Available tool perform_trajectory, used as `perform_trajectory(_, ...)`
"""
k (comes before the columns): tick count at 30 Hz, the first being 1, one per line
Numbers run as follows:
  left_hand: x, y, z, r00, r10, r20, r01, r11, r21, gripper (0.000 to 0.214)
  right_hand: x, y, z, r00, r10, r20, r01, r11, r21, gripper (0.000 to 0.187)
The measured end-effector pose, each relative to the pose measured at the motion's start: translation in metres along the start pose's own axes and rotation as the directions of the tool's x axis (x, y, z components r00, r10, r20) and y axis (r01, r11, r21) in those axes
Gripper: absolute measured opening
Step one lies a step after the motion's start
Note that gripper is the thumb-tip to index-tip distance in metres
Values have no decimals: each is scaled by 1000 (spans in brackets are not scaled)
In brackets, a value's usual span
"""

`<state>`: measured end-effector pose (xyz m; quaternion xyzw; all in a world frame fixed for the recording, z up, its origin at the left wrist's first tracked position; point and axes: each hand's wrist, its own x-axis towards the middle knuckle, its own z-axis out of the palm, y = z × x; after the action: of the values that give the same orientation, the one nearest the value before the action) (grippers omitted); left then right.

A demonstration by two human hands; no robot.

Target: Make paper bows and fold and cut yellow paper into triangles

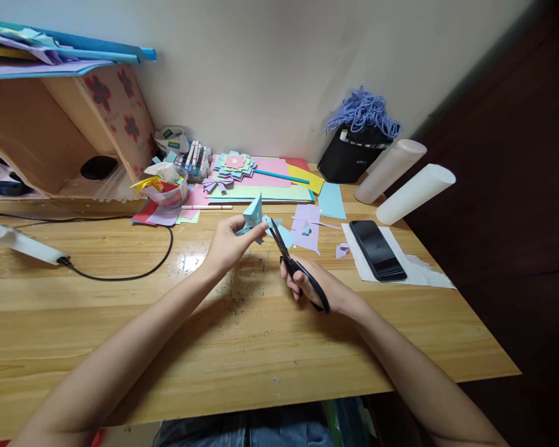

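Observation:
Between the thumb and fingers of my left hand (228,242) is a folded piece of light blue paper (253,212), held up over the table. My right hand (314,282) grips black-handled scissors (284,251), whose blades point up and left. The blade tips are at a small blue corner beside my left thumb; I cannot tell how far they are closed. Behind the scissors lie a purple paper sheet (307,217) and small scraps, among them a purple scrap (342,250).
A black phone (377,250) rests on white paper at the right, near two white cylinders (414,194). A glue gun (23,244) with a black cord lies left. Behind are a layered paper flower (235,164), a scrap tub (170,194), markers (194,158) and a black pouch (351,155) topped with blue yarn.

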<state>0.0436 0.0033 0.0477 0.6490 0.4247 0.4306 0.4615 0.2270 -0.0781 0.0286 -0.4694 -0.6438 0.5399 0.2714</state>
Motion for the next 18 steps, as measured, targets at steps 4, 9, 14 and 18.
perform_trajectory(4,-1,-5,-8,876,464,-129,-409,858,310,13,9,1,0,1000,13,-27,-5,955,298,73)
perform_trajectory(9,-5,-15,-16,454,814,363,-817,219,533,23,20,5,-5,960,142,-240,21,820,572,49)
perform_trajectory(14,-8,-21,-11,147,823,549,-856,-172,488,19,19,2,-7,969,174,-176,-37,805,592,32)
perform_trajectory(18,-8,-25,-7,223,832,508,-839,-102,534,30,19,1,-6,956,156,-250,11,830,558,29)
